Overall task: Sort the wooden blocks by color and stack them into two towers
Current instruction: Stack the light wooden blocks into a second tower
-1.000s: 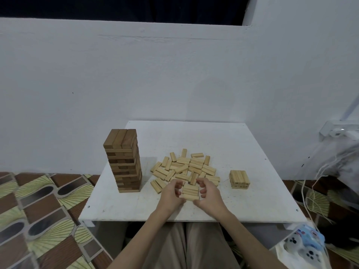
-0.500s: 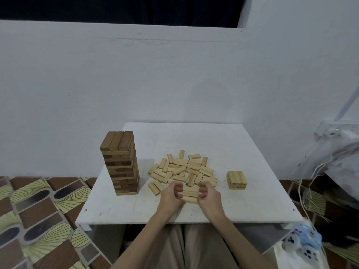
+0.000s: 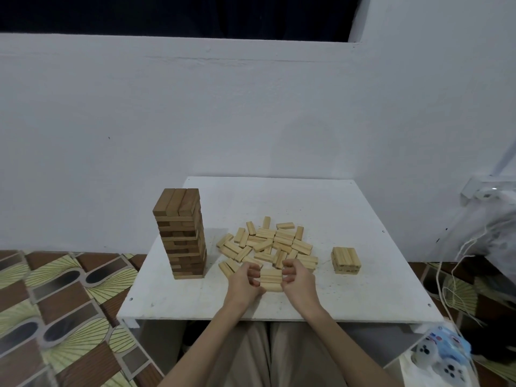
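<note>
Low in the frame's centre, the left hand (image 3: 243,283) and right hand (image 3: 299,281) clamp their grip on a row of pale blocks (image 3: 270,279) (three side by side) lying on the white counter (image 3: 363,297), below the loose pile (image 3: 269,243). The dark tower (image 3: 181,233) stands left; a short pale stack (image 3: 346,260) sits right.

The room is dim, lit by a soft, cool, even light with no glare. The white counter (image 3: 349,208) is the brightest surface; the dark tower (image 3: 181,233) throws only a faint shadow to its right. Above the wall (image 3: 167,107) the top strip is near black. Wide-angle bending curves the wall's upper ledge and stretches the corners. Detail is soft and slightly smeared throughout, more so toward the edges.
</note>
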Tool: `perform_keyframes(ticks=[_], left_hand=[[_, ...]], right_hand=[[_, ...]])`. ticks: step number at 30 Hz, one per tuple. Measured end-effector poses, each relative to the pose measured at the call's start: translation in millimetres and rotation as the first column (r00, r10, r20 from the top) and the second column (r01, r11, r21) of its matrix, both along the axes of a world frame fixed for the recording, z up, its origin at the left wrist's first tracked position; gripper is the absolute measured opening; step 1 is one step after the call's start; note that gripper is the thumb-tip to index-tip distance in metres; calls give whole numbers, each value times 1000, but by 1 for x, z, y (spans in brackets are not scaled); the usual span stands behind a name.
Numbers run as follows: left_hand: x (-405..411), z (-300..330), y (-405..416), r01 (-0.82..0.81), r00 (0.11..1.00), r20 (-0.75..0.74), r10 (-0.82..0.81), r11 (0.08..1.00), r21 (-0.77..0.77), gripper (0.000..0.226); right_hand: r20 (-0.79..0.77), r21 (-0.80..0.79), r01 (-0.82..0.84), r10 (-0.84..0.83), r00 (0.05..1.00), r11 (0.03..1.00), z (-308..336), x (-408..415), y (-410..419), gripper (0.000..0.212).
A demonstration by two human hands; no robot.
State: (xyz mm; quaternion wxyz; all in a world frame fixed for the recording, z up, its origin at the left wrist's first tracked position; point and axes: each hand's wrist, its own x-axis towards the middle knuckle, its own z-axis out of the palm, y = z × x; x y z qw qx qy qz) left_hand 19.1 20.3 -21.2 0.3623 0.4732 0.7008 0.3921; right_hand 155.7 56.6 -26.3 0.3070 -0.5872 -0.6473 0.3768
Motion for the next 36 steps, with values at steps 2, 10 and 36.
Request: perform_keyframes(ticks=[2, 10, 36], left_hand=[[-2, 0, -2, -11, 1000, 0, 11, 1000, 0, 42], [-4, 0, -3, -62, 997, 48, 62, 998, -2, 41], [-1, 1, 1, -108, 989, 97, 110, 994, -24, 36]], right_hand=[[-10, -3, 7, -7, 1000, 1000, -1, -2, 0, 40], [-47, -25, 45, -46, 998, 999, -2, -1, -4, 34], [-158, -76, 105, -116, 981, 992, 1, 0, -4, 31]])
